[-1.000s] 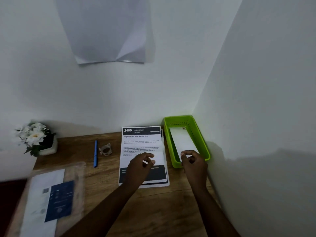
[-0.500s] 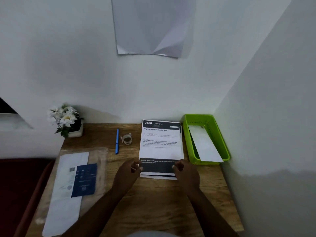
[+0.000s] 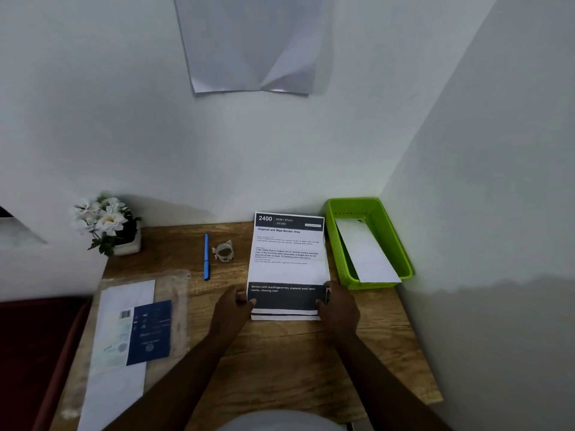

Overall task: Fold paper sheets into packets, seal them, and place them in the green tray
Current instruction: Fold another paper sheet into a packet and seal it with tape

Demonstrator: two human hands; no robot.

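Note:
A stack of printed paper sheets (image 3: 287, 265) lies flat on the wooden desk (image 3: 280, 353), with a dark band across its near end. My left hand (image 3: 231, 309) pinches the near left corner of the top sheet. My right hand (image 3: 337, 306) pinches its near right corner. To the right, against the wall, stands the green tray (image 3: 340, 244), and a folded white packet (image 3: 365, 253) leans inside it, its near end resting on the front rim. A small roll of tape (image 3: 224, 251) sits left of the stack.
A blue pen (image 3: 206, 256) lies beside the tape. A pot of white flowers (image 3: 107, 225) stands at the back left corner. A clear plastic sleeve with papers and a blue card (image 3: 133, 331) lies at the left. Walls close the back and right; a sheet (image 3: 252, 42) hangs on the back wall.
My right hand has left the packet in the tray and come to the stack's near right corner. My left hand slid back to the near left corner. The camera view shifted left.

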